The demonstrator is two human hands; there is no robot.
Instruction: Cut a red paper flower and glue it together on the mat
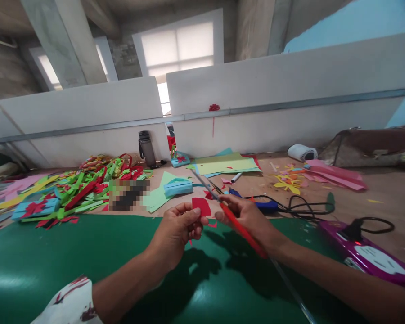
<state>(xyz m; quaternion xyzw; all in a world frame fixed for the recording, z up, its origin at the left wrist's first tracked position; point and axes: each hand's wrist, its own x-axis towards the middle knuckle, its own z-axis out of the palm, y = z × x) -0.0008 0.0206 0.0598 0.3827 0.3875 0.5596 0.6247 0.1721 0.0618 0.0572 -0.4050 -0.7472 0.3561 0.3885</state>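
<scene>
My left hand (178,225) is closed, pinching a small red paper piece (201,207) between thumb and fingers above the green mat. In my right hand (248,216) is a pair of scissors (241,227) with red-orange handles. Its blades point up and to the left, passing beside the red paper; whether they touch it I cannot tell. Small red scraps (212,223) lie just below the blades. Behind my hands, a folded light-blue paper piece (178,186) rests on light-green sheets (155,198).
A heap of green and red paper strips (94,180) lies left. Yellow-green sheets (227,164) and a dark bottle (146,149) stand towards the white partition (121,101). At right are a blue-handled tool (266,207) with black cable, a purple power strip (367,252) and a brown bag (374,146).
</scene>
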